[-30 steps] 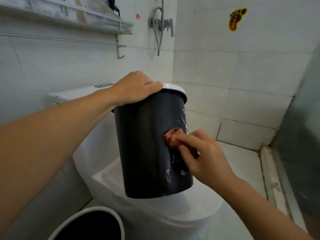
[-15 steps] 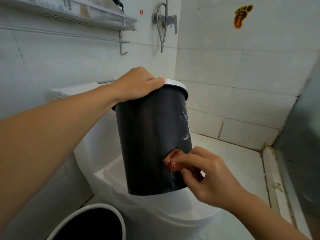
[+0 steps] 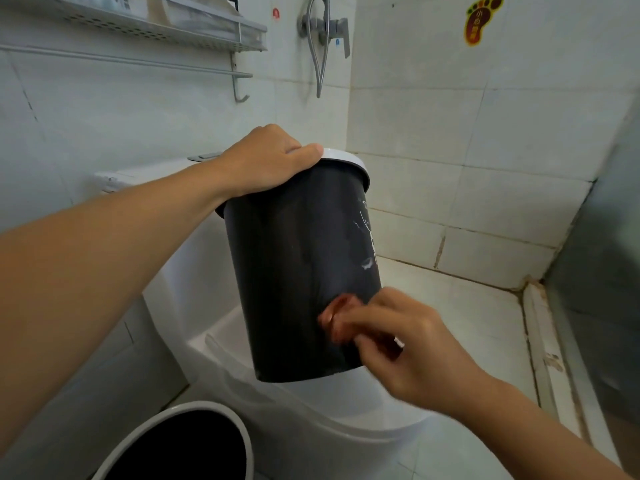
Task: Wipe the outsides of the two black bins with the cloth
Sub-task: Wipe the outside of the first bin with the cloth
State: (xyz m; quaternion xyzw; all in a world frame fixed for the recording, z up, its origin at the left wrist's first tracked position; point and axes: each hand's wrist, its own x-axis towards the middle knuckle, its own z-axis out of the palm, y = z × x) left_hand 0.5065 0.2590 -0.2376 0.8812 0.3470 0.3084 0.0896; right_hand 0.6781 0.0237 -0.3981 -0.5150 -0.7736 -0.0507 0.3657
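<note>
At the bottom left of the frame, nearest to me, the second black bin (image 3: 180, 445) shows only its white rim and dark inside; its outside wall is out of view. Just above it, in the lower right, my right hand (image 3: 412, 348) comes in from the bottom right corner, and its grip is pinched on a small reddish-brown cloth (image 3: 337, 315), bunched between thumb and fingers. The hand is blurred, so I cannot tell how each finger lies. The cloth touches the lower right part of the side wall of the black bin (image 3: 298, 271) that I hold up in the middle of the frame.

This bin has a white rim ring at the top and hangs tilted, its top leaning away toward the right. Its bottom edge is over the closed white toilet (image 3: 277, 403), but I cannot tell whether it touches the lid or hangs clear of it. White scratch marks show on the bin's right side, above the cloth. My left hand (image 3: 270, 161) reaches in from the left edge, and its grip is curled over the bin's top rim, thumb lying along the white ring.

Behind the bin stands the toilet's cistern, against the tiled wall. Farther up, a metal shelf (image 3: 166, 26) with a towel rail below it fills the upper left, a shower tap (image 3: 325, 27) with its hose hangs at top centre, and a foot-shaped sticker (image 3: 479, 19) sits on the tiles in the upper right.
</note>
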